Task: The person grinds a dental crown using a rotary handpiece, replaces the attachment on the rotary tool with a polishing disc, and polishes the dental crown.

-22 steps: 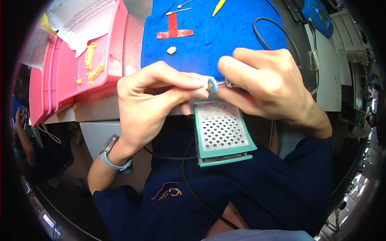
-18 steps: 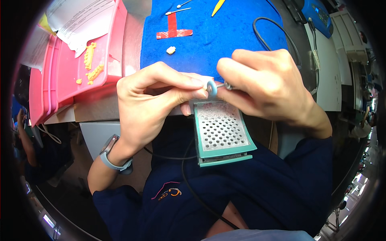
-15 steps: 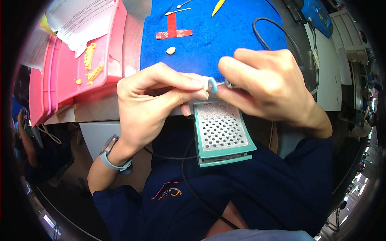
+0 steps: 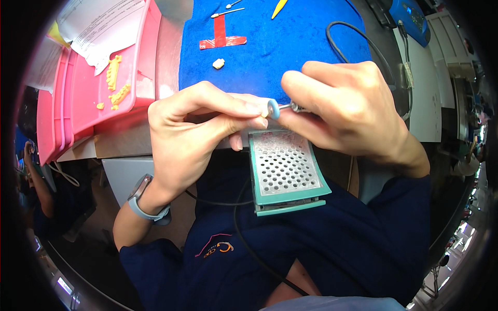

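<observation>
Now, at far left, we see a pink tray [image 4: 148,67] at the edge of the metal counter [image 4: 172,44], with paper sheets [image 4: 111,26] and orange moulded pieces [image 4: 112,72] in it. Next, the left hand [image 4: 179,124], a watch [image 4: 139,197] strapped at its wrist, pinches a small pale piece [image 4: 265,112], mostly hidden between thumb and fingertips. Beyond, on a blue towel [image 4: 295,44], we spot a loose pale lump [image 4: 218,64], red tape [image 4: 220,33] laid in an upside-down T and two slim burs [image 4: 227,14]. Before the pinched piece stands a blue-gray disc [image 4: 274,109]; whether the two touch, we cannot tell. We would judge the piece light, hard and perhaps brittle, apt to slip if dusty, and best gripped by its sides, fingertips clear of the disc's rim. Below the fingers sits a teal-framed perforated panel [image 4: 290,197]. At right, the right hand [image 4: 345,106] curls firmly around a rotary tool [image 4: 297,108] bearing the disc; we would call that tool stiff and somewhat weightier, best held at its body behind the thin shank. Farther right, we note a dark cable [image 4: 328,37] and a blue control box [image 4: 411,20].
</observation>
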A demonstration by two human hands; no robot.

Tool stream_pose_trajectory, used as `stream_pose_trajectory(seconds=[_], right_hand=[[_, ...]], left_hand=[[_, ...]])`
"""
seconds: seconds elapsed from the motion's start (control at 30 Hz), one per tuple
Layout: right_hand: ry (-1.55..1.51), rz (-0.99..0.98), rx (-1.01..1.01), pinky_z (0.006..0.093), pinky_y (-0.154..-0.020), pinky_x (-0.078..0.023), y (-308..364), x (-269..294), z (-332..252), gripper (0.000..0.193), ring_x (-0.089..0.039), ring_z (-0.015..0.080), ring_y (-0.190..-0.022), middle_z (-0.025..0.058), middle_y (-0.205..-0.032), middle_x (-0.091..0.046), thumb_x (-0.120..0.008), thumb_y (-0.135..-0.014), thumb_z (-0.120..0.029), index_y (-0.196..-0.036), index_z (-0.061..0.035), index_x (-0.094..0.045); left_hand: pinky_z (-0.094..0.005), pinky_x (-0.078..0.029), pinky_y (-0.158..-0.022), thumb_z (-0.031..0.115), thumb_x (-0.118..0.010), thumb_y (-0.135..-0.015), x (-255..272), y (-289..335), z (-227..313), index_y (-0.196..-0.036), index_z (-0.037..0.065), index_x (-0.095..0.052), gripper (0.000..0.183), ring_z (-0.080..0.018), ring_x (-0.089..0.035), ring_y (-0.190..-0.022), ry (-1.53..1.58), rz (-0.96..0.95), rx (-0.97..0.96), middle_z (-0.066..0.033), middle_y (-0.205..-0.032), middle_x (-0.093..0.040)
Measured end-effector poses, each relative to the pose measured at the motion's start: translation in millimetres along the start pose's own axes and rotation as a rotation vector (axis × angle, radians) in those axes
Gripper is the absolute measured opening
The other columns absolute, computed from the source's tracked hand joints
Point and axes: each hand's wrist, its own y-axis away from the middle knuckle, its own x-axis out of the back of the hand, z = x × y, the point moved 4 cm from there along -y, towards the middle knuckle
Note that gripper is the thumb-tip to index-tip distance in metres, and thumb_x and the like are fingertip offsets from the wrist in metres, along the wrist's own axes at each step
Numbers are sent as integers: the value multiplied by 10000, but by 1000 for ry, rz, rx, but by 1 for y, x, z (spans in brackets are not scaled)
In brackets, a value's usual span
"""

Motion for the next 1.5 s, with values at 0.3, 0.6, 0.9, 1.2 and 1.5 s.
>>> stream_pose_trajectory(seconds=[0.3,0.6,0.9,1.2,1.5], right_hand=[[-24,-25,-9,362,-454,-433,-1,0,-1,260,-548,226,-503,40,-621,-465,-820,-727,-135,-769,-77,-570],[-34,-32,9,358,-450,-432,0,-2,-2,256,-552,223,-498,37,-620,-472,-827,-726,-147,-775,-83,-583],[-61,-26,19,362,-452,-428,1,-2,-3,243,-559,227,-509,37,-623,-482,-823,-726,-137,-777,-81,-591],[-66,-18,16,367,-446,-415,0,0,0,257,-544,232,-494,45,-607,-469,-824,-749,-164,-782,-69,-588],[18,13,2,362,-439,-398,-1,4,5,287,-511,219,-483,35,-596,-439,-832,-742,-194,-762,-77,-570]], left_hand=[[-217,-563,-578,-117,-677,-912,1,0,0,-924,-56,-708,70,-173,-749,-787,6,-19,-16,-216,-997,-765],[-214,-548,-569,-126,-666,-912,0,0,-1,-919,-61,-705,76,-153,-730,-745,16,-24,3,-217,-1000,-765],[-213,-544,-565,-126,-663,-909,1,0,-1,-933,-62,-711,84,-144,-724,-737,-1,-37,0,-218,-1005,-765],[-209,-549,-570,-121,-671,-915,1,1,-1,-933,-60,-702,71,-161,-744,-786,9,-43,-11,-219,-1020,-763],[-220,-567,-582,-127,-683,-908,-2,-1,3,-938,-44,-695,89,-163,-744,-793,-6,-21,6,-210,-1025,-762]])
